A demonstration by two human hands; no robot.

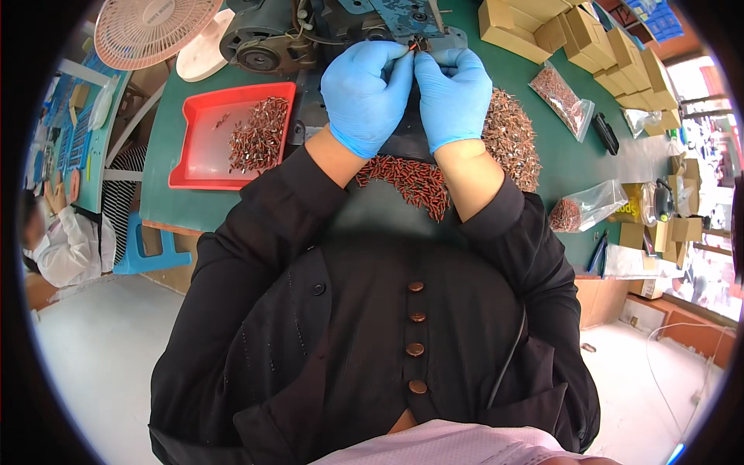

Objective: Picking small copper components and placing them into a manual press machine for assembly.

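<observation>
Red part [411,48], small and thin, sits pinched between both hands at the far edge of the bench [170,132], right against the grey machine [341,23]. Left hand [366,93] and right hand [453,94] wear blue gloves; their fingers [399,62] are closed together on the part. Loose red parts [411,180] lie heaped below the wrists. More fill the red tray [203,167] near the left edge. Cardboard boxes [589,39] stack at the far right corner.

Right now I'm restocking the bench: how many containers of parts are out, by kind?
Red tray: 1
Clear plastic bags of parts: 2
Total: 3
Both gloved hands, left hand and right hand, pinch one small red part.
</observation>
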